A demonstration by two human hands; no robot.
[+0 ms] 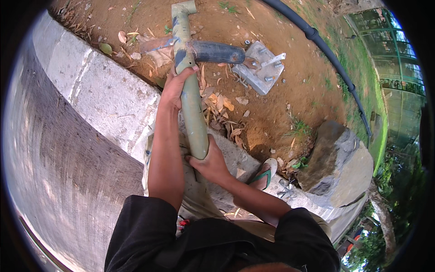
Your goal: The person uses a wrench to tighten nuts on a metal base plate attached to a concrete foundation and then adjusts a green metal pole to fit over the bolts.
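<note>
I hold a long olive-green metal pipe point(194, 106) with worn, dark-stained paint. It has a short crosspiece at its far end and side arms lower down. My left hand point(173, 88) is wrapped round the pipe just below the side arms, thumb across its top. Around the near end my right hand point(209, 162) is closed, fingers partly hidden beneath. A dark blue side arm point(219, 52) reaches right toward a silver metal plate point(259, 88) with several bolts, lying on the soil. Whether the arm touches the plate, I cannot tell.
A concrete kerb point(113, 88) runs along the left beside the paved road point(68, 149). Dry leaves point(222, 103) lie on the brown soil near the pipe. To the right are a large grey rock point(337, 165) and a black hose point(324, 45). My sandalled foot point(264, 174) rests on the kerb.
</note>
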